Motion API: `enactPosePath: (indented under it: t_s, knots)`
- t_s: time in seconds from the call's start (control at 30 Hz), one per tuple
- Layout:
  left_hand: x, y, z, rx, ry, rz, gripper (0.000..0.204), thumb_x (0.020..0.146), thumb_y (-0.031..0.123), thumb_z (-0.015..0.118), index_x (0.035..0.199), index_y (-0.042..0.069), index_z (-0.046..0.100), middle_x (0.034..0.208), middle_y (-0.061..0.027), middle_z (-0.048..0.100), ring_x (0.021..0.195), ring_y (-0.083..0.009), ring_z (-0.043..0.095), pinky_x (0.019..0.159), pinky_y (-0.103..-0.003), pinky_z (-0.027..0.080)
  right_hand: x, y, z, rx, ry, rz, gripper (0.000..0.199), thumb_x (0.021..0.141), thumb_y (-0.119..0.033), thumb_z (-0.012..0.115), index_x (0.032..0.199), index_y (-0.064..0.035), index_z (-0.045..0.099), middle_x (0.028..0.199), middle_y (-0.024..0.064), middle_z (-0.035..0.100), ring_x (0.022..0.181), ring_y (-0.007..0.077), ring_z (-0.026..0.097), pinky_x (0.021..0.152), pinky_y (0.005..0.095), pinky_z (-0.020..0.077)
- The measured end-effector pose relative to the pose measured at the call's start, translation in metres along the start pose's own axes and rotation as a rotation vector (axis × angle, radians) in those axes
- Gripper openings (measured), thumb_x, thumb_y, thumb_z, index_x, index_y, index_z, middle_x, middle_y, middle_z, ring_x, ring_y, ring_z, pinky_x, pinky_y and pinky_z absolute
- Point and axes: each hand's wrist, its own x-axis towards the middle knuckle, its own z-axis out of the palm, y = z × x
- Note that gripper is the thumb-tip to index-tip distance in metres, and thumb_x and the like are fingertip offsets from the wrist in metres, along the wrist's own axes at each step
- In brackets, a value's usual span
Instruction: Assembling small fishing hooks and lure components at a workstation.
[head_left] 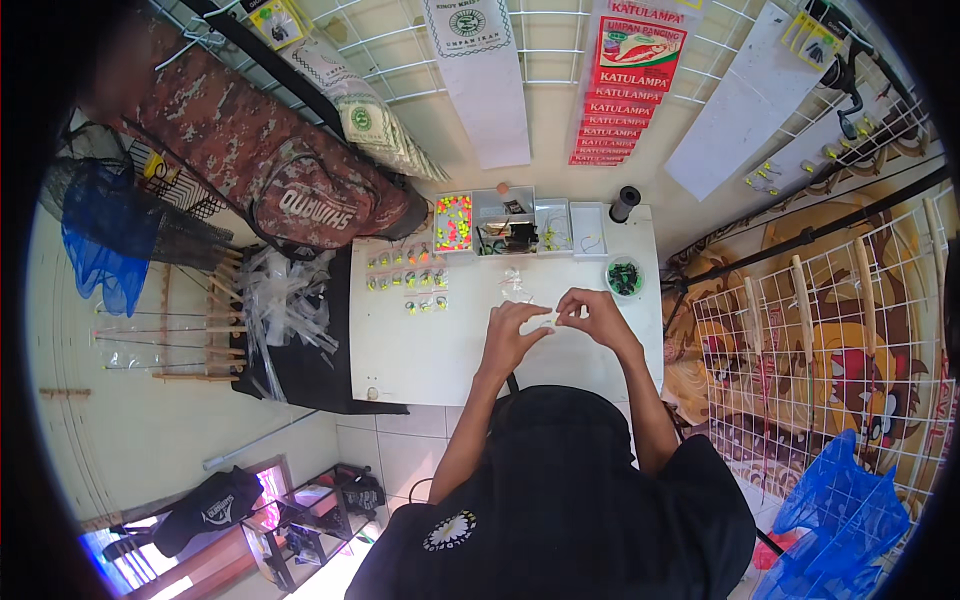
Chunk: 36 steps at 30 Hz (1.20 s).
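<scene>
Packet point(541, 320), small and clear, pinched between both hands above the white table point(420, 370), just right of centre. Left hand point(512, 335) curled, fingertips closed on the packet's near end; right hand point(598, 318) likewise, thumb and forefinger nipping the far end. Contents too small to make out, perhaps a single lure.

Head view, going round the table. At 10 o'clock from the hands, rows of filled packets point(405, 280) laid flat, yellow and orange beads showing through: done work, by the look of it, some three rows. At 12 o'clock, a compartment box point(520, 225) along the table's far edge, left cell full of bright beads point(453, 222), middle cells holding dark bits and thin hooks. At 1 o'clock, a round green tub point(624, 277) of dark pieces, and beyond it a black spool point(625, 203). Just beyond the hands, a couple of loose clear packets point(514, 283), seemingly unfilled. At 9 o'clock, off the table edge, a heap of clear bags point(285, 305) on a black cloth.

Judged from the lay-out: partway through. Plenty of stock in box and tub, plenty of bags left, one packet in hand not yet laid with the rest.
</scene>
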Motion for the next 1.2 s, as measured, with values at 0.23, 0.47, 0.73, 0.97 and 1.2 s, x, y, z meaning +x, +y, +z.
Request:
enactPosePath:
  t_s: [0.23, 0.47, 0.73, 0.97, 1.2]
  knots:
    - [0.003, 0.010, 0.005, 0.040, -0.038, 0.027, 0.020, 0.074, 0.024, 0.078, 0.090, 0.011, 0.075, 0.080, -0.0017, 0.071, 0.073, -0.0187, 0.056, 0.075, -0.034, 0.037, -0.001, -0.002, -0.005, 0.022, -0.126, 0.049, 0.019, 0.078, -0.002, 0.070, 0.091, -0.0038, 0.056, 0.076, 0.0097, 0.072, 0.077, 0.0199, 0.071, 0.068, 0.0300, 0.0492]
    - [0.007, 0.005, 0.006, -0.079, 0.058, -0.179, 0.015, 0.080, 0.023, 0.075, 0.086, 0.009, 0.076, 0.078, -0.0052, 0.071, 0.066, -0.0178, 0.054, 0.074, -0.033, 0.039, 0.034, 0.053, -0.022, -0.059, 0.106, 0.014, 0.008, 0.077, -0.004, 0.071, 0.084, -0.0080, 0.069, 0.081, 0.0053, 0.072, 0.074, 0.0186, 0.065, 0.072, 0.0310, 0.0485]
    - [0.009, -0.012, 0.003, -0.347, 0.117, -0.360, 0.019, 0.092, 0.018, 0.064, 0.102, 0.003, 0.061, 0.086, -0.0087, 0.074, 0.081, -0.0111, 0.068, 0.077, -0.029, 0.048, 0.110, 0.149, -0.051, -0.716, 0.415, 0.120, 0.012, 0.072, -0.016, 0.077, 0.084, -0.0141, 0.073, 0.087, 0.0042, 0.069, 0.094, 0.0284, 0.055, 0.086, 0.0446, 0.0387]
    - [0.006, -0.029, -0.002, -0.513, 0.106, -0.445, 0.013, 0.094, 0.013, 0.061, 0.100, 0.003, 0.059, 0.088, -0.0058, 0.074, 0.080, -0.0071, 0.063, 0.075, -0.025, 0.046, 0.131, 0.178, -0.038, -0.931, 0.300, 0.055, 0.008, 0.069, -0.020, 0.077, 0.075, -0.0153, 0.073, 0.087, 0.0028, 0.067, 0.097, 0.0259, 0.053, 0.088, 0.0434, 0.0351]
    - [0.003, -0.031, -0.008, -0.668, 0.180, -0.455, 0.010, 0.092, 0.010, 0.063, 0.098, 0.002, 0.059, 0.089, -0.0045, 0.067, 0.080, -0.0076, 0.058, 0.074, -0.021, 0.044, 0.133, 0.180, -0.031, -1.015, 0.309, 0.020, 0.008, 0.076, -0.017, 0.070, 0.080, -0.0102, 0.067, 0.088, 0.0068, 0.068, 0.094, 0.0266, 0.052, 0.084, 0.0438, 0.0351]
